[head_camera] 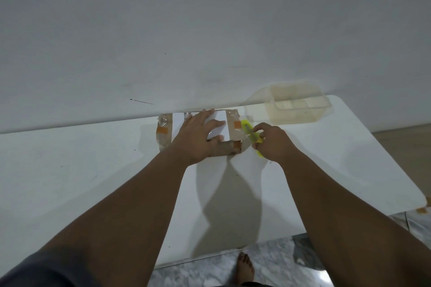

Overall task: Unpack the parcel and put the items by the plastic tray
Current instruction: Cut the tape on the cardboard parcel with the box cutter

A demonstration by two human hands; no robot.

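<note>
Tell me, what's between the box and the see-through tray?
Head view: the yellow cutter, gripped by the right hand, sits beside the parcel; then bare table up to the plastic tray.

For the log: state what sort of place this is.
Probably a room in a home: a white table against a bare white wall, marble-patterned floor tiles, and a bare foot on them.

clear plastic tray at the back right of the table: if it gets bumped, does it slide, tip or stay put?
Likely slides easily: the tray looks thin-walled and see-through, so probably light, on a smooth white table. Tipping seems unlikely; it sits low and wide. Walls may flex if pinched one-sided.
</note>
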